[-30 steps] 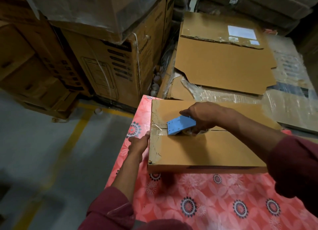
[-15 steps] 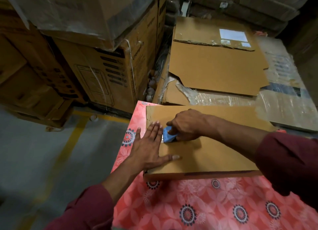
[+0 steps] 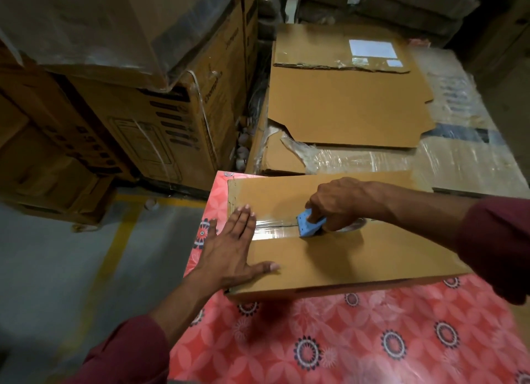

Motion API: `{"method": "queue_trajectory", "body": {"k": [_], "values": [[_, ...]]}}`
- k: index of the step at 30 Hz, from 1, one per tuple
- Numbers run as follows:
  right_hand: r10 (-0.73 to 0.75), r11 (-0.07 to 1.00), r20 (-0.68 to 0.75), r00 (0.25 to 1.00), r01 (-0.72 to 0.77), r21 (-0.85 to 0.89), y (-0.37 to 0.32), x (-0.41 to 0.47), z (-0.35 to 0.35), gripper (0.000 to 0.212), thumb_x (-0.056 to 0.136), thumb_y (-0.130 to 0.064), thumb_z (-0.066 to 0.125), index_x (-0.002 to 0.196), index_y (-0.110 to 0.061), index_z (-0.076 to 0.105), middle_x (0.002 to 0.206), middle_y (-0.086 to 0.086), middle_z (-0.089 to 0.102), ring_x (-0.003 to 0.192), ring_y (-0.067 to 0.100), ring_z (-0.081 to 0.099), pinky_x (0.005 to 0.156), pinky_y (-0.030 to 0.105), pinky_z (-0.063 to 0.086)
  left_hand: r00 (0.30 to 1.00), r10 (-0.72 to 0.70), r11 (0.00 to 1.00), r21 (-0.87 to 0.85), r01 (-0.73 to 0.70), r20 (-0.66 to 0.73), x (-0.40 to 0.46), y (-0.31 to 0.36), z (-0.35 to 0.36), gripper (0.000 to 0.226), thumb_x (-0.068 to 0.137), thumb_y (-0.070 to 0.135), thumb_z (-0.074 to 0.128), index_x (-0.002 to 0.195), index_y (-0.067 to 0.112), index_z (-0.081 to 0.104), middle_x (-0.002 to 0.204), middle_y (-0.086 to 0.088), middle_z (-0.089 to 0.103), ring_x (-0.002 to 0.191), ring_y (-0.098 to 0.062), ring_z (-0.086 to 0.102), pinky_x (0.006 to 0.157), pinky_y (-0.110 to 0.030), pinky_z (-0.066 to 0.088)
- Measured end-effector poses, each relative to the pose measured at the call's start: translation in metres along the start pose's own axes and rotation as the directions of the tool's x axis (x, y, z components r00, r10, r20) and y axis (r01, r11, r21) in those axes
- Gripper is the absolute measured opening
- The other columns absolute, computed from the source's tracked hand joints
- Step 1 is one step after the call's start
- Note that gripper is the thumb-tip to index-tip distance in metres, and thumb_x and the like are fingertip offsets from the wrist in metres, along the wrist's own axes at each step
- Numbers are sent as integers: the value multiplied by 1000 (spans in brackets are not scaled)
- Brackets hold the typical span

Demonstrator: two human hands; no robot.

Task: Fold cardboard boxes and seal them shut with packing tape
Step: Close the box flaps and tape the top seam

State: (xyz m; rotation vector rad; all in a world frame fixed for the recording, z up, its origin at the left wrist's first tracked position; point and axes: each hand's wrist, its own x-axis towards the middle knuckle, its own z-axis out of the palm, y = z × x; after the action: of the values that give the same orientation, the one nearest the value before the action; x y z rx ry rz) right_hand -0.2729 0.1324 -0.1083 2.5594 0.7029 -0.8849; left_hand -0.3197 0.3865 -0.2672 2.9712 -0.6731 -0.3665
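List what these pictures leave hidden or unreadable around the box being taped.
- Tape roll: head view, mostly covered by the right hand gripping the blue dispenser.
- Box seam beyond the dispenser: hidden under hand and forearm.
- White label on the flat cardboard: too small to read.
- Box corner under the left hand: covered.

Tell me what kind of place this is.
Most likely a warehouse or packing area. Large printed cardboard cartons stand stacked at the left, flattened brown cardboard sheets lie on plastic-wrapped goods, and a yellow line is painted on the grey concrete floor.
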Motion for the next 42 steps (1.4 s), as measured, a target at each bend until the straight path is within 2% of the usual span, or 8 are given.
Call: {"method": "queue_trajectory", "body": {"k": [5, 10, 17, 21, 26, 33, 38, 42], "values": [[-71, 996, -39, 997, 73, 49, -25, 5, -4, 45, 89, -44, 68, 134, -35, 65, 122, 0, 68, 100, 26, 63, 73, 30, 44, 995, 101, 993, 58, -99, -21, -19, -45, -8, 128, 72, 107, 21, 168, 25, -1, 174, 7, -14, 160, -12, -13, 126, -65, 4], [-53, 995, -72, 996, 59, 76, -35, 0, 0, 38, 87, -46, 68, 123, -32, 68, 89, -2, 56, 79, 27, 53, 68, 33, 46, 991, 134, 985, 102, -136, 23, -21, -60, -13, 128, 73, 106, 21, 168, 24, -2, 174, 7, -15, 160, -11, -14, 125, -66, 7], [-17, 1000, 59, 998, 18, -20, 6, -21, 28, 54, 87, -46, 73, 137, -31, 61, 125, -2, 67, 112, 24, 64, 91, 38, 55, 988, 139, 986, 86, -144, 60, -23, -59, -14, 130, 72, 107, 15, 168, 22, -3, 174, 4, -15, 160, -14, -13, 126, -66, 6], [-52, 999, 73, 996, 52, 9, 20, -30, 31, 54, 85, -38, 69, 139, -40, 62, 128, -8, 69, 110, 19, 64, 93, 37, 55, 992, 101, 980, 162, -113, 80, -20, -47, -16, 129, 74, 106, 11, 168, 19, -3, 174, -1, -14, 160, -18, -17, 121, -69, -13], [-55, 996, 99, 994, 47, 82, 24, -29, 26, 55, 84, -27, 68, 138, -35, 63, 142, -9, 62, 120, 19, 61, 102, 37, 52, 969, 201, 969, 115, -218, 144, 4, 45, -12, 132, 72, 104, 1, 166, 13, -10, 173, -3, -19, 159, -18, -20, 121, -68, -12], [10, 992, 84, 996, -21, 127, 19, -49, 37, 54, 89, -32, 69, 142, -33, 58, 138, -7, 62, 120, 20, 59, 79, 29, 45, 929, 357, 926, 93, -366, 97, 25, 70, 1, 120, 81, 99, 5, 167, 16, -6, 174, 0, -13, 160, -14, -16, 130, -52, -1], [32, 989, -3, 999, -32, 145, 19, -51, 54, 55, 85, -45, 71, 139, -41, 59, 134, -9, 63, 117, 24, 62, 90, 40, 57, 964, 260, 957, 120, -265, 56, -10, -10, 0, 117, 84, 97, 10, 167, 16, -4, 173, 0, -13, 160, -17, -13, 130, -47, -4], [-15, 990, -53, 998, 23, 142, 16, -50, 58, 55, 84, -47, 71, 138, -43, 61, 131, -9, 65, 113, 24, 63, 78, 32, 50, 987, 107, 983, 138, -124, 120, -17, 7, -6, 128, 75, 103, 4, 166, 15, -10, 171, -1, -21, 158, -18, -20, 127, -57, -8]]}}
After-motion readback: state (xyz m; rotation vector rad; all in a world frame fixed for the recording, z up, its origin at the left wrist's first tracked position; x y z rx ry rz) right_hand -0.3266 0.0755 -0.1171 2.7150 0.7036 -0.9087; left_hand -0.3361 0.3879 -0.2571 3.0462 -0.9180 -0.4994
